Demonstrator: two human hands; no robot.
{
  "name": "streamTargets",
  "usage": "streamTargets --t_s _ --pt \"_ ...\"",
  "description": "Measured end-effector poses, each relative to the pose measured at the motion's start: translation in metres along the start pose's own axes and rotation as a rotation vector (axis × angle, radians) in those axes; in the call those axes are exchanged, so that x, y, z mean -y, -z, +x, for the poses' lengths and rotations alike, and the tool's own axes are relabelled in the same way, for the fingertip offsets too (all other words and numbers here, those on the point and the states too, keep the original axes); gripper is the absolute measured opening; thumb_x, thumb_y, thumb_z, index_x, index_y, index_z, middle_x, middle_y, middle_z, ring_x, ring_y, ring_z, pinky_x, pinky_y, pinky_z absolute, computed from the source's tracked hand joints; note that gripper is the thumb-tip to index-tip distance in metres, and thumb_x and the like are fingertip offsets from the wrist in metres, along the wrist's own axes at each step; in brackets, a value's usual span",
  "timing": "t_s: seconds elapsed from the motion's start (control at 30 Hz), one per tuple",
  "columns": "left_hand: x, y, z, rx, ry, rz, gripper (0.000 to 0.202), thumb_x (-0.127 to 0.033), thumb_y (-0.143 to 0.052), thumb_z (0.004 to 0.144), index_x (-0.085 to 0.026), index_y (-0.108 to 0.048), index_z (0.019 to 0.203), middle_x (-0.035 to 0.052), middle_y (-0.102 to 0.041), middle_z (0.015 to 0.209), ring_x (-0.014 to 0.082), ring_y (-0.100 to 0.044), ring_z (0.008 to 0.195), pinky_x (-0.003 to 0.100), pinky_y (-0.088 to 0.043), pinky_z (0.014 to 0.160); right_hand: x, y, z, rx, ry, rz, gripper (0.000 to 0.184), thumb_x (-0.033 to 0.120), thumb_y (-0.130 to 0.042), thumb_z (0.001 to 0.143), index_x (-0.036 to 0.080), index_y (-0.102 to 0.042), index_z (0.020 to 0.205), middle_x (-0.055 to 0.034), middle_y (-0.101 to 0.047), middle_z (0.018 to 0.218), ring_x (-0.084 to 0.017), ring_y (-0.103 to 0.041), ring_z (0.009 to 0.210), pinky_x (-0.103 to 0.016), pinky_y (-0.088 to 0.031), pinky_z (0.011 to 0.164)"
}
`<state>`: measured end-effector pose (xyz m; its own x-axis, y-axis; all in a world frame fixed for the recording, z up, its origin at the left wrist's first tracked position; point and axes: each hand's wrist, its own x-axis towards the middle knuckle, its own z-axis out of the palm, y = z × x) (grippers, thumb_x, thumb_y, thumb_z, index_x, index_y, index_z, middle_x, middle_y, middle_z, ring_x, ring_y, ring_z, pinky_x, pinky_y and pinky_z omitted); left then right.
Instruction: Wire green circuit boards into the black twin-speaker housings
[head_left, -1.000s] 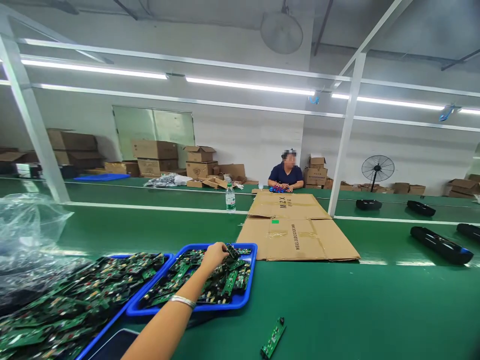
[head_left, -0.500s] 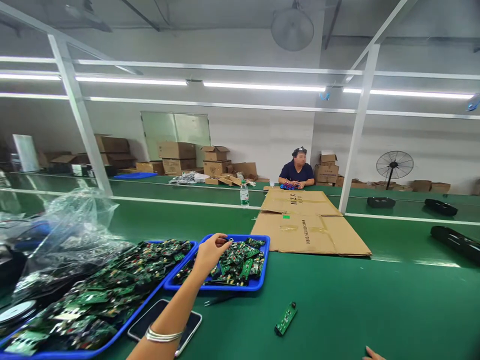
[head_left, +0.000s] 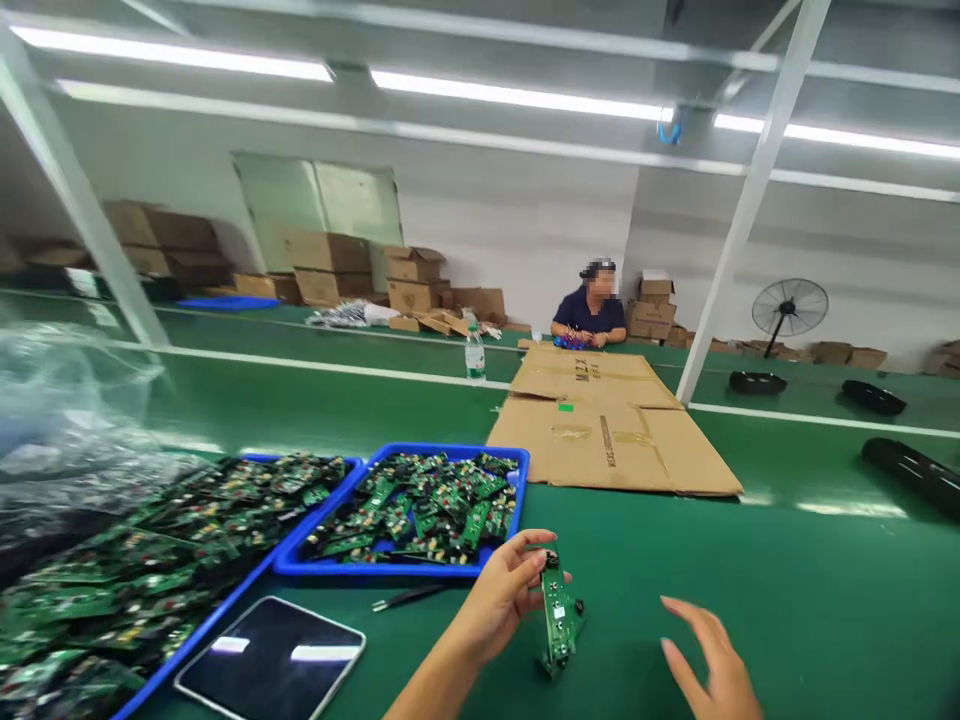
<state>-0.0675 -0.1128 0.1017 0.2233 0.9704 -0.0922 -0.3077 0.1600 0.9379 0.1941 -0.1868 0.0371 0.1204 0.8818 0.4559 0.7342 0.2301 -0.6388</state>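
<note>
My left hand (head_left: pixel 511 590) is closed on the upper end of a green circuit board (head_left: pixel 556 612), held upright between thumb and fingers over the table. Part of another green board (head_left: pixel 576 630) shows behind it, mostly hidden. To the right, my right hand (head_left: pixel 709 660) is open, thumb and fingers apart, touching nothing. A blue tray (head_left: pixel 523 510) full of loose circuit boards lies just beyond my left hand. Left of it, a larger blue tray (head_left: pixel 199 625) is heaped with similar boards.
Tweezers (head_left: pixel 411 597) and a tablet-like dark device (head_left: pixel 270 660) lie left of my hands. Flattened cardboard (head_left: pixel 592 470) covers the table ahead, with a bottle (head_left: pixel 475 358) beside it. A person (head_left: pixel 589 310) sits opposite. Clear plastic bags (head_left: pixel 67 420) bulge at left; black cases (head_left: pixel 911 475) stand at right.
My left hand has come from the smaller tray back toward me, now with a circuit board in it, over the board on the table. My right hand has come further into view.
</note>
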Motion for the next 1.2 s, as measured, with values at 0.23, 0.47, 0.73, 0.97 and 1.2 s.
streamTargets --t_s 0.23,0.47,0.73,0.97,1.2 --pt "0.047 -0.024 -0.002 0.155 0.331 -0.282 0.05 -0.047 -0.083 0.05 -0.013 -0.068 0.083 0.0044 -0.067 0.075 0.0118 -0.063 0.061 0.02 -0.046 0.056 0.042 -0.04 0.038 0.282 -0.205 0.5 0.028 0.043 -0.047 0.089 0.017 -0.058 0.085 -0.004 -0.06 0.076 -0.017 -0.056 0.069 -0.025 -0.046 0.063" --pt "0.058 -0.03 -0.014 0.2 0.386 -0.269 0.039 -0.04 -0.084 0.052 -0.013 -0.071 0.077 0.003 -0.068 0.069 0.0128 -0.061 0.065 0.023 -0.046 0.065 0.043 -0.027 0.02 0.437 -0.264 0.6 0.022 0.036 -0.049 0.088 0.018 -0.057 0.079 -0.0002 -0.051 0.073 -0.013 -0.048 0.065 -0.023 -0.038 0.059" --pt "0.066 -0.031 -0.021 0.273 0.528 -0.257 0.04 -0.043 -0.081 0.057 -0.014 -0.066 0.08 0.0021 -0.064 0.07 0.0144 -0.059 0.066 0.026 -0.049 0.059 0.049 -0.021 0.03 0.638 -0.488 0.611 0.017 0.028 -0.053 0.082 0.018 -0.051 0.068 0.0024 -0.047 0.065 -0.012 -0.043 0.06 -0.022 -0.034 0.055" --pt "0.06 -0.031 -0.019 0.315 0.505 -0.222 0.04 -0.044 -0.079 0.059 -0.016 -0.063 0.084 0.0003 -0.058 0.074 0.0135 -0.055 0.069 0.027 -0.05 0.061 0.049 -0.017 0.032 0.703 -0.46 0.577 0.018 0.028 -0.053 0.082 0.018 -0.051 0.067 0.0023 -0.047 0.066 -0.011 -0.042 0.06 -0.023 -0.034 0.055" --pt "0.06 -0.032 -0.019 0.277 0.508 -0.193 0.039 -0.043 -0.08 0.057 -0.017 -0.062 0.08 -0.0001 -0.057 0.073 0.0136 -0.054 0.069 0.027 -0.05 0.062 0.051 -0.017 0.031 0.7 -0.418 0.517 0.015 0.024 -0.052 0.081 0.018 -0.055 0.068 0.0011 -0.049 0.065 -0.012 -0.044 0.06 -0.023 -0.036 0.054"
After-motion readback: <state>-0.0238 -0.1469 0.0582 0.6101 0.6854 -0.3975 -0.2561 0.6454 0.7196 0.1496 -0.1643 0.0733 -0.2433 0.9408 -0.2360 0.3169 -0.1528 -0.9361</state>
